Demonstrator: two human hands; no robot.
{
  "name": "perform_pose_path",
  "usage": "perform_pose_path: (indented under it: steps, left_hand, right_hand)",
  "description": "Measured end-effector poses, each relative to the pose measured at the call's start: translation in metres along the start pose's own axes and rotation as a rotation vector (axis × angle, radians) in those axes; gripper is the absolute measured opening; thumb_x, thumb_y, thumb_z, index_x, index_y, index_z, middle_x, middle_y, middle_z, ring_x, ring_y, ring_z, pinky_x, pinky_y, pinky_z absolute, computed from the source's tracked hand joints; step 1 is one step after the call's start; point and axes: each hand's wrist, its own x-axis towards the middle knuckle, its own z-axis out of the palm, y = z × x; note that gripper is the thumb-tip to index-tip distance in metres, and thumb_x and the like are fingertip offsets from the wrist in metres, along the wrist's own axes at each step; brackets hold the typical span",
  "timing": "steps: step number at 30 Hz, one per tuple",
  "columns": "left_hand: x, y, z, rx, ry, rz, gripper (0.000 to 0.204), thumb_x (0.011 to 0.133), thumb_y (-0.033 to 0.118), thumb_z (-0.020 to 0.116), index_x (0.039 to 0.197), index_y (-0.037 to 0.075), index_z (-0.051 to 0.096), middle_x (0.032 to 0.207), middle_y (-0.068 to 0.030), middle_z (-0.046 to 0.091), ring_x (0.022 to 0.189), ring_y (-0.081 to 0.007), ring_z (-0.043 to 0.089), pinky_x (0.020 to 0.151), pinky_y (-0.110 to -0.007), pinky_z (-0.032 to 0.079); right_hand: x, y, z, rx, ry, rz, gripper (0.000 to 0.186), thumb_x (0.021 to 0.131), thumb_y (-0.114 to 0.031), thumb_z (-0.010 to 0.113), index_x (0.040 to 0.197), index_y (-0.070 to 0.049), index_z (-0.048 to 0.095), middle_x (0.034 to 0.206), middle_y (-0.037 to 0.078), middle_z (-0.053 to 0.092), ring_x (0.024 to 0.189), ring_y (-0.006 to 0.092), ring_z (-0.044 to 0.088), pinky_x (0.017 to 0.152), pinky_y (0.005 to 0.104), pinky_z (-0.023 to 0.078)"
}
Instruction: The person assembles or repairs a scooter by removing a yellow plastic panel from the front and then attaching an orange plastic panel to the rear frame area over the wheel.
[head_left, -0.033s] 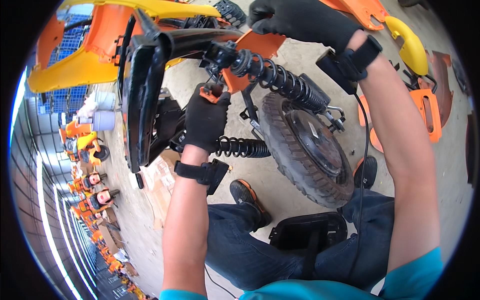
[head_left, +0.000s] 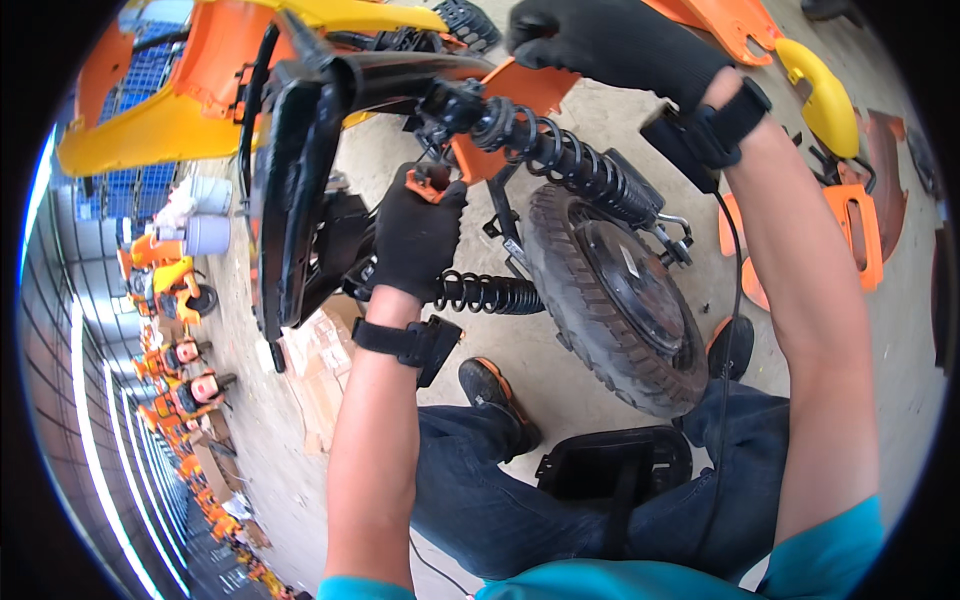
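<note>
A black scooter frame [head_left: 295, 180] lies across the upper left, joined to a coil-spring shock absorber [head_left: 570, 160]. A second coil-spring shock [head_left: 490, 293] runs lower, and a wheel [head_left: 615, 300] with a knobbly tyre stands at the rear. My left hand [head_left: 415, 235], in a black glove, reaches in between the two shocks, its fingers closed around a small orange part [head_left: 428, 185]. At the top, my gloved right hand [head_left: 615, 45] has its fingers curled; whatever they grip is hidden. Just below it is an orange fender-like panel [head_left: 540, 87].
Yellow and orange body panels [head_left: 150, 140] stand at the far left. A black plastic bin-like part [head_left: 615, 462] lies between my feet. Orange and yellow parts [head_left: 820, 95] cover the floor at right. Flattened cardboard [head_left: 315, 370] lies left of my forearm; orange scooters [head_left: 165, 285] line the left.
The frame and upper shock sit slightly further right in view. My right hand has shifted a little right and down, and the left hand a little right. Both keep their closed grip.
</note>
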Motion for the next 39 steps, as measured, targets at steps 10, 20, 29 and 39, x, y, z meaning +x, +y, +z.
perform_pose_path:
  steps: [10,20,29,39]
  left_hand:
    - [0.01,0.0,0.004,0.4,-0.049,-0.128,0.03,0.087,0.028,0.061,0.107,0.007,0.061,0.097,-0.0166,0.068,0.094,-0.0345,0.065,0.081,-0.04,0.05]
    - [-0.038,0.028,-0.009,-0.266,0.065,-0.205,0.035,0.08,0.031,0.075,0.088,-0.003,0.067,0.072,-0.0041,0.063,0.064,-0.0124,0.053,0.06,-0.029,0.044]
    - [-0.09,0.063,-0.022,0.211,0.124,-0.188,0.073,0.084,0.027,0.07,0.136,-0.012,0.036,0.108,-0.0306,0.059,0.088,-0.0341,0.065,0.081,-0.042,0.051]
    - [-0.077,0.064,-0.013,0.614,0.067,0.268,0.065,0.085,0.016,0.067,0.144,0.01,0.039,0.14,-0.0263,0.041,0.111,-0.0426,0.057,0.089,-0.044,0.051]
  right_hand:
    - [-0.005,-0.001,0.018,0.129,-0.124,0.057,0.018,0.088,-0.019,0.066,0.097,-0.003,0.069,0.079,0.009,0.065,0.071,0.0167,0.061,0.067,0.0302,0.049]
    - [0.005,-0.022,0.016,0.135,-0.119,0.119,0.023,0.084,-0.024,0.069,0.095,-0.005,0.069,0.079,0.011,0.066,0.069,0.0213,0.061,0.066,0.0349,0.049]
    - [-0.001,-0.026,0.0,0.636,-0.333,0.276,0.025,0.097,-0.017,0.056,0.115,0.0,0.056,0.097,0.003,0.061,0.085,0.0108,0.063,0.079,0.027,0.054]
    - [-0.01,-0.03,0.002,0.584,-0.248,0.183,0.027,0.091,-0.012,0.056,0.114,0.001,0.058,0.099,0.009,0.065,0.084,0.0119,0.064,0.077,0.0279,0.053]
